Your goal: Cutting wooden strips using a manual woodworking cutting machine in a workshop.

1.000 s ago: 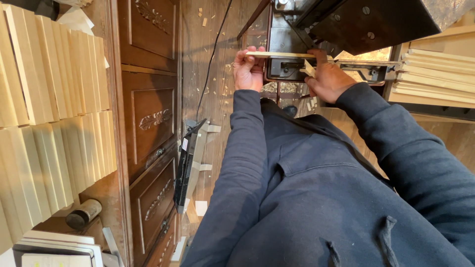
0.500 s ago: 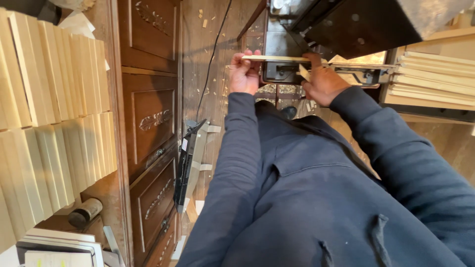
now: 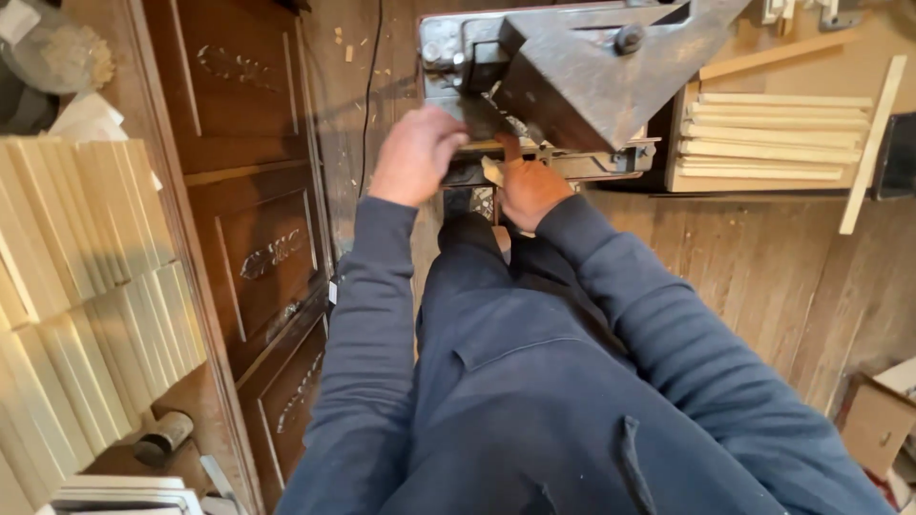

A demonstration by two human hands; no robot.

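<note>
A view looking straight down the front of a person in a dark blue hooded sweatshirt, both arms stretched forward to a grey metal machine [image 3: 582, 76] at the top of the frame. The left hand [image 3: 417, 153] is seen from the back, knuckles up and wrist slightly bent, fingers curled down over the machine's front edge; what lies under them is hidden, so it cannot be told whether they clasp anything. The right hand [image 3: 528, 186] sits just beside it, a little lower, palm turned partly inward, with the thumb pointing up toward the machine's slanted metal housing. Its fingers are closed around a small pale piece of wood [image 3: 492, 172], which peeks out at the left edge of the hand, just below the machine's table. Both sleeves run back toward the camera, the left forearm nearly straight, the right angled in from the lower right. To the right of the machine, a wooden shelf [image 3: 763, 181] holds a stack of pale wooden slats [image 3: 778, 133] lying flat. Along the left edge stand rows of similar pale wooden blocks [image 3: 86, 257] packed upright, beside a dark carved wooden panel [image 3: 258, 248]. A black cable [image 3: 367, 95] runs up the plank floor, which is scattered with small wood chips.
</note>
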